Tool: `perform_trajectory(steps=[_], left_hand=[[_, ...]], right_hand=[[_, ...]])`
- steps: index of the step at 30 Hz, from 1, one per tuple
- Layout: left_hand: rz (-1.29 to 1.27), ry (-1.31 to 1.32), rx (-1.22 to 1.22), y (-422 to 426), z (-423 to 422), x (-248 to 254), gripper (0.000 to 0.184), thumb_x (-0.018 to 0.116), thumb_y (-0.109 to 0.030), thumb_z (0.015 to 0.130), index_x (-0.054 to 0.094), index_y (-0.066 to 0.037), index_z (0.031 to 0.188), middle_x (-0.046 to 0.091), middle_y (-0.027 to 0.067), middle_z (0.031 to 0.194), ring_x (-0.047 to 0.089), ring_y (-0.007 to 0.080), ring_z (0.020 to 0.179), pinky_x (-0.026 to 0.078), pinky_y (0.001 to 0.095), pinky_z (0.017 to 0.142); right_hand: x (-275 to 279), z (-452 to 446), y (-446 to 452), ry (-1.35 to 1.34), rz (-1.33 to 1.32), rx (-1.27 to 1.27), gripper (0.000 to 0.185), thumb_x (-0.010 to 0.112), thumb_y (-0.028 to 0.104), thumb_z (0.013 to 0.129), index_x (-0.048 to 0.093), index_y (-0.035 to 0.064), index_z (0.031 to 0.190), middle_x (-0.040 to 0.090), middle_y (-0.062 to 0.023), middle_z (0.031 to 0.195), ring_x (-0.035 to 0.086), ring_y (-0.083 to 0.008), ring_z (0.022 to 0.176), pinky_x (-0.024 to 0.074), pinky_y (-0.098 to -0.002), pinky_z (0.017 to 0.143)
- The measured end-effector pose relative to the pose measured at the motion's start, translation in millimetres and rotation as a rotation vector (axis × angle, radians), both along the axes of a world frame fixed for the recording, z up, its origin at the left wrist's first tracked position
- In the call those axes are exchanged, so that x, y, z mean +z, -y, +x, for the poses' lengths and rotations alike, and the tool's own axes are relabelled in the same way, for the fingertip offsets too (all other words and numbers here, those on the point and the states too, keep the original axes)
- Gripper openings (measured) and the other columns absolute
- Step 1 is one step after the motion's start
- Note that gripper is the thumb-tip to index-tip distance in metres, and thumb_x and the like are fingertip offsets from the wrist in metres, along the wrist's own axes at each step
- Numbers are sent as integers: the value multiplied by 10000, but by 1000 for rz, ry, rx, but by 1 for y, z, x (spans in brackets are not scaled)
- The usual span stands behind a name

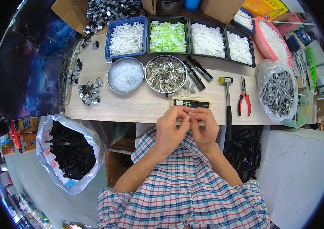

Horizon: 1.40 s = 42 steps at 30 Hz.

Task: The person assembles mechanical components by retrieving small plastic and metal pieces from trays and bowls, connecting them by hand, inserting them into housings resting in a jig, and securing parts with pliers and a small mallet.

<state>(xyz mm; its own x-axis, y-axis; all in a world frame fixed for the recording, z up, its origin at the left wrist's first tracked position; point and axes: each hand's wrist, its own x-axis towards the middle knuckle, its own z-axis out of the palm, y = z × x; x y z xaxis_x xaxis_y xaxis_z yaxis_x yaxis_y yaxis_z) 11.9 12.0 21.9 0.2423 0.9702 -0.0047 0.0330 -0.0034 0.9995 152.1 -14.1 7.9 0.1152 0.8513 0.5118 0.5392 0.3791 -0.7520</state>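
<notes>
Pinching a tiny pale piece (189, 113) between them, both hands (171, 124) (205, 126) nearly closed.

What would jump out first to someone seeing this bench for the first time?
Probably the bright green pieces in a black tray at the back of the table, vivid between trays of white parts. Next, perhaps, the pink basket at the far right and the red-handled pliers nearer the front. At the front edge, the left hand and right hand meet, pinching a tiny pale piece.
</notes>
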Motion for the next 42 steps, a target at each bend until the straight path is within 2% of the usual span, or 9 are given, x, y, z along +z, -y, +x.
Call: perform_trajectory(steps=[4, 7, 13, 16, 19, 22, 25, 34, 42], left_hand=[[-315, 313, -163, 7, -21, -16, 68, 640, -14, 994, 605, 18, 1042, 692, 65, 1073, 638, 79, 915, 533, 233, 831], [-412, 335, -379, 6, -34, -20, 112, 624, -66, 1029, 588, 19, 1093, 666, 45, 1039, 623, 74, 937, 516, 223, 862], [-410, 178, -392, 8, -29, -15, 88, 598, -84, 1050, 627, -1, 1042, 646, 6, 962, 605, 58, 872, 523, 232, 785], [-276, -99, -362, 11, -26, -1, 70, 636, -67, 1014, 663, -8, 987, 675, 42, 958, 654, 120, 857, 548, 283, 758], [461, -472, -89, 22, -16, -16, 52, 686, -54, 941, 687, -10, 968, 701, 98, 1006, 695, 247, 905, 573, 346, 765], [815, -479, -25, 24, -14, -24, 116, 720, -75, 873, 691, -24, 973, 705, 128, 1081, 681, 347, 1051, 573, 423, 863], [961, -583, -155, 25, -15, -38, 131, 731, -114, 856, 685, -41, 954, 705, 101, 1128, 642, 336, 1177, 521, 485, 993], [1031, -717, -257, 30, -21, -60, 178, 674, -164, 871, 700, -53, 1008, 695, 109, 1260, 567, 331, 1332, 412, 552, 1123], [973, -1039, -341, 54, -19, -61, 434, 585, -200, 935, 669, -62, 1339, 592, 120, 1462, 446, 363, 1451, 248, 623, 1199]], right_hand=[[23, 18, 13, 3, -219, 206, 210, 724, -69, 856, 649, 15, 1033, 662, -126, 957, 680, -264, 822, 554, -333, 695], [33, 30, 17, 26, -303, 332, 213, 733, -63, 847, 645, 27, 1019, 647, -119, 980, 677, -263, 837, 547, -336, 707], [26, 38, 22, -25, -378, 415, 217, 749, -48, 828, 628, 24, 993, 629, -115, 983, 670, -264, 874, 541, -341, 717], [23, 37, 24, 65, -342, 387, 222, 757, -36, 806, 624, 22, 975, 635, -118, 972, 661, -282, 867, 536, -359, 717], [17, 36, 20, 287, -189, 255, 208, 754, -13, 788, 623, 37, 942, 632, -110, 930, 636, -294, 822, 514, -384, 705], [4, 36, 12, 465, -117, 131, 178, 746, 18, 787, 625, 61, 910, 613, -91, 870, 603, -291, 768, 481, -399, 687], [-7, 37, 6, 553, -104, 119, 156, 742, 42, 795, 625, 73, 893, 588, -78, 830, 577, -283, 734, 455, -394, 670], [-10, 38, 4, 540, -112, 156, 144, 742, 55, 807, 646, 62, 913, 618, -75, 863, 593, -280, 770, 457, -396, 696], [-7, 42, 7, 517, -114, 200, 190, 736, 44, 786, 664, 41, 962, 644, -94, 915, 615, -292, 822, 477, -400, 737]])
